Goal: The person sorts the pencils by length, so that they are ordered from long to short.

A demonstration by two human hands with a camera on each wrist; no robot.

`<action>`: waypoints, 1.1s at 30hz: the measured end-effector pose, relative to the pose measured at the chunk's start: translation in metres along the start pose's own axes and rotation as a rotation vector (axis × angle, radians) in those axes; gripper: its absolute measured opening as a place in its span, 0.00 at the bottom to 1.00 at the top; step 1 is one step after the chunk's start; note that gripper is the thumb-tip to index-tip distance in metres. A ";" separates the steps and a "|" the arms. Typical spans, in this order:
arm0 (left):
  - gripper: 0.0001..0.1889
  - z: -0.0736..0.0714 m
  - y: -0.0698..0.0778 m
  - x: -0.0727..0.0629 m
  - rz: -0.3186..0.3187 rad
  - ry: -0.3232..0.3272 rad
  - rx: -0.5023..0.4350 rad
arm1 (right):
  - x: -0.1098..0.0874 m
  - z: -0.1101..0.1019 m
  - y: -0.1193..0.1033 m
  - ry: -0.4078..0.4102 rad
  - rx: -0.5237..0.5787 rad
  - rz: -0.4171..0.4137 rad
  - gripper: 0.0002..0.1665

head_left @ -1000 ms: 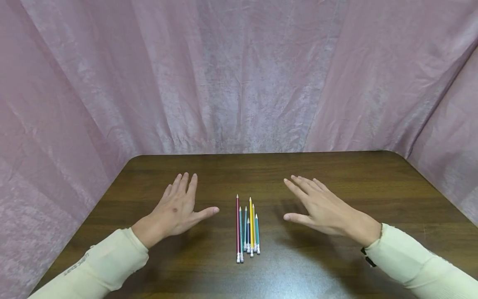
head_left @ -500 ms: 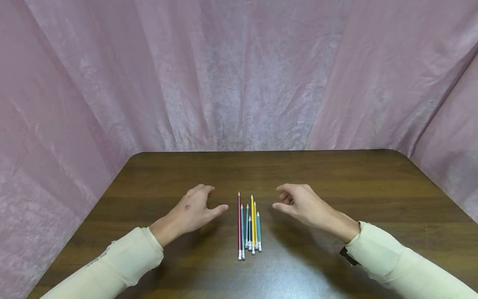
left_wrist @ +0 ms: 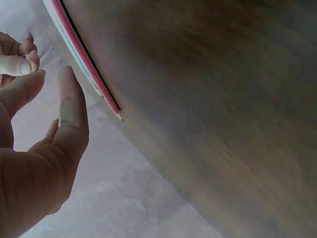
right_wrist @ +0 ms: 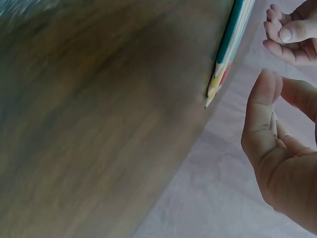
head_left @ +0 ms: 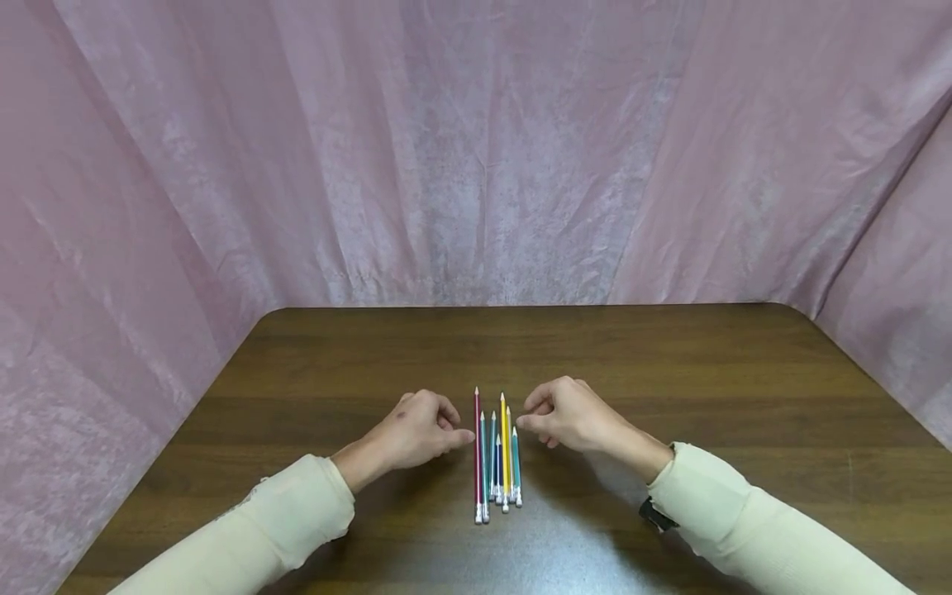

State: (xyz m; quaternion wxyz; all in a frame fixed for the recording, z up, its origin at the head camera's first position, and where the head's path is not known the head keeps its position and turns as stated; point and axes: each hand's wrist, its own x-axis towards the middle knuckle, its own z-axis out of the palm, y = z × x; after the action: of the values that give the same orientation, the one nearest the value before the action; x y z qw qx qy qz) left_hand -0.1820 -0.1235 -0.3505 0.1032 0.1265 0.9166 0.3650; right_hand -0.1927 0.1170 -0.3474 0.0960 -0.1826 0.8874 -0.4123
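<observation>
Several pencils lie side by side on the brown table, tips pointing away from me, erasers toward me. The dark red pencil (head_left: 478,463) is the leftmost, the yellow pencil (head_left: 506,463) lies right of the middle, and a teal pencil (head_left: 516,471) is at the right end. A short dark blue pencil (head_left: 498,471) sits among them. Left of the row is my left hand (head_left: 420,430), fingers loosely bent, thumb tip right beside the dark red pencil. On the other side my right hand (head_left: 573,417) hovers with bent fingers, thumb close to the teal pencil. Neither hand holds anything.
The wooden table (head_left: 357,347) has rounded far corners. Behind it and along both sides hang pink velvet curtains (head_left: 476,165). Light sleeves (head_left: 297,512) cover both forearms, and a dark band (head_left: 658,516) shows at the right cuff.
Both hands have moved inward from either side toward the pencils. Their fingers, spread and straight a second ago, are now bent. The pencils lie as before.
</observation>
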 end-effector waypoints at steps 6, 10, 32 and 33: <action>0.09 0.008 0.004 0.005 0.004 -0.027 -0.049 | 0.005 0.010 0.002 -0.032 0.070 0.050 0.03; 0.08 0.013 0.006 0.009 -0.001 -0.058 -0.077 | 0.008 0.018 0.002 -0.064 0.087 0.102 0.03; 0.10 0.020 0.006 0.020 -0.154 -0.147 -0.105 | 0.030 0.038 -0.009 -0.083 -0.044 0.246 0.12; 0.09 0.020 0.006 0.021 -0.163 -0.151 -0.113 | 0.031 0.038 -0.010 -0.082 -0.052 0.259 0.13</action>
State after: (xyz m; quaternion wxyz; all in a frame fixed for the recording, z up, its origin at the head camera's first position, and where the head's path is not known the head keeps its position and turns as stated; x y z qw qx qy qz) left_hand -0.1949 -0.0994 -0.3626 0.2085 0.0727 0.8914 0.3958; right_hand -0.2065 0.0721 -0.3647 0.1798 -0.0856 0.9092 -0.3656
